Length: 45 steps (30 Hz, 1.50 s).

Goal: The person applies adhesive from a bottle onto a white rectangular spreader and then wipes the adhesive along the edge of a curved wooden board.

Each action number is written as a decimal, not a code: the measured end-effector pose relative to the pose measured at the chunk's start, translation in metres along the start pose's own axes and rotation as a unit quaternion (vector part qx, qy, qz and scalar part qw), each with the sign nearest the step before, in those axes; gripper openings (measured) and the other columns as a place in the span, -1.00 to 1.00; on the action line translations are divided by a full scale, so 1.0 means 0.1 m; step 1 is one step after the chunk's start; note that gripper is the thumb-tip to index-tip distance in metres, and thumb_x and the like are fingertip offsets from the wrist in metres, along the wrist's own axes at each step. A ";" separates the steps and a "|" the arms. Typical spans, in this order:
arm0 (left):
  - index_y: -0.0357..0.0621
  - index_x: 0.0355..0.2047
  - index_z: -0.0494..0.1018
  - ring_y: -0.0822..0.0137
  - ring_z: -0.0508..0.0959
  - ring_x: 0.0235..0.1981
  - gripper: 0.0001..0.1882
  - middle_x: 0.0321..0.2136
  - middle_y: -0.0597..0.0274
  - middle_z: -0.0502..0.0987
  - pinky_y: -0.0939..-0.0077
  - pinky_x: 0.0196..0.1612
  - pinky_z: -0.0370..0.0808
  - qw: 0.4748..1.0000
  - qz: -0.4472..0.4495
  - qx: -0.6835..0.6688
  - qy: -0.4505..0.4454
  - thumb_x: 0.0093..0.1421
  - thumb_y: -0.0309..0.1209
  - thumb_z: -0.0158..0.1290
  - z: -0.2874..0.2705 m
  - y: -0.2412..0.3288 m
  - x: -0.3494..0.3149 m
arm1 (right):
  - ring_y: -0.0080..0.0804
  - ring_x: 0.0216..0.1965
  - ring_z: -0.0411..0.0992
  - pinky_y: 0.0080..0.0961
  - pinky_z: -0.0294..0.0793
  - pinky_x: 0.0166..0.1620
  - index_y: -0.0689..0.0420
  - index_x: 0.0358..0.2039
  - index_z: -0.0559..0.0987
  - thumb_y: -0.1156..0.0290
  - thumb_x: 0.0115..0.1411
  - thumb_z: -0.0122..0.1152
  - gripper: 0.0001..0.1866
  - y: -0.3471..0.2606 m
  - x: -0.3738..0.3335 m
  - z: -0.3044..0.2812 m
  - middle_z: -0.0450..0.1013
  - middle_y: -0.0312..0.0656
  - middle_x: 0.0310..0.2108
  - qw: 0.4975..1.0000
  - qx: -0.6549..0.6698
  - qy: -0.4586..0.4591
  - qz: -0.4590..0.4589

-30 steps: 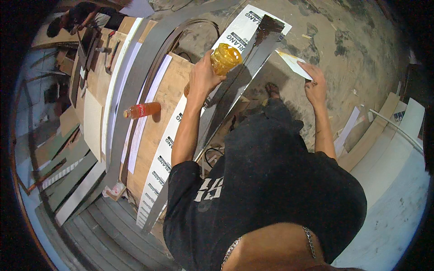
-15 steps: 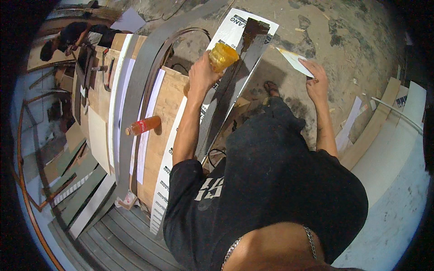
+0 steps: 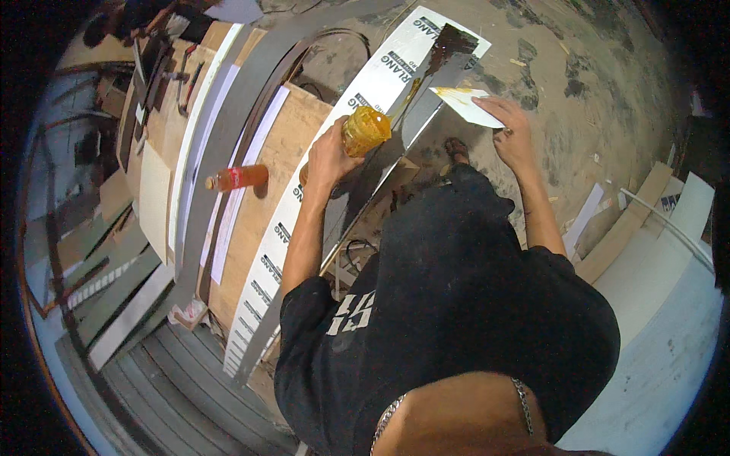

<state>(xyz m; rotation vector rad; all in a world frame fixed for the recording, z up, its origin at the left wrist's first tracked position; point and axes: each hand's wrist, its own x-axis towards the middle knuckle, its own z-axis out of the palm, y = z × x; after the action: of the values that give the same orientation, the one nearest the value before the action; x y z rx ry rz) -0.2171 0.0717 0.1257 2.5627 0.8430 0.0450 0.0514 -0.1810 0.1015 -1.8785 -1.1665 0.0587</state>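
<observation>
My left hand (image 3: 331, 156) is wrapped around a tilted tub of amber glue (image 3: 366, 131). From its mouth a thin amber strand (image 3: 411, 97) reaches down to a long grey strip (image 3: 435, 95), whose far end bears a dark, wet-looking smear (image 3: 453, 50). This strip lies on a white printed panel (image 3: 370, 90). Between the fingers of my right hand (image 3: 512, 127) is a flat white spreader (image 3: 470, 106) with yellow glue along its edge. The spreader is held just right of the strip; whether it touches cannot be made out.
A bottle of orange-brown liquid (image 3: 239, 178) stands on a plywood board (image 3: 293, 129) to the left. Beyond it are curved grey strips (image 3: 228, 144) and a red-handled tool (image 3: 195, 80). Offcuts (image 3: 129, 319) are stacked at lower left. Boards (image 3: 646, 216) lean at right.
My left hand has brought the tub nearer, and an amber strand now hangs from it. My right hand has moved left with the spreader, closer to the strip. The view has shifted slightly.
</observation>
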 end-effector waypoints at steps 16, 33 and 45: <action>-0.18 0.03 0.46 0.17 0.66 -0.14 -0.24 -0.17 0.07 0.64 0.34 -0.02 0.56 0.962 -0.048 -0.176 0.202 -0.23 -0.27 0.45 -0.67 -0.31 -1.29 | -0.29 0.12 0.38 -0.05 0.24 0.22 -0.27 0.07 0.61 0.58 0.02 0.14 -0.40 -0.49 0.05 1.00 0.52 -0.37 0.06 0.931 -0.169 -0.226 -0.230; -0.24 0.00 0.47 0.21 0.65 -0.12 -0.24 -0.15 0.10 0.64 0.37 0.02 0.54 0.901 -0.074 -0.158 0.398 -0.22 -0.22 0.48 -0.95 -0.95 -2.42 | -0.32 0.09 0.39 -0.11 0.25 0.15 -0.28 0.02 0.62 0.46 0.11 0.13 -0.53 -0.64 -0.32 1.28 0.52 -0.43 0.05 0.902 -0.306 -0.206 -0.224; -0.24 -0.02 0.49 0.23 0.68 -0.16 -0.28 -0.19 0.09 0.65 0.38 -0.05 0.58 0.917 -0.041 -0.182 0.352 -0.19 -0.17 0.45 -1.11 -0.85 -2.39 | -0.14 0.04 0.49 -0.33 0.40 0.16 0.04 -0.02 0.65 0.75 -0.14 0.07 -0.38 -1.25 -0.16 1.05 0.59 -0.16 -0.05 0.977 0.076 -0.147 -0.138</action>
<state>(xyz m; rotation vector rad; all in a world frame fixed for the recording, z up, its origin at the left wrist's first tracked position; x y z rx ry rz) -0.4771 0.0405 0.2150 2.1409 1.0599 1.0468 -0.0921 -0.1043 0.1202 -1.5934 -1.5692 0.2712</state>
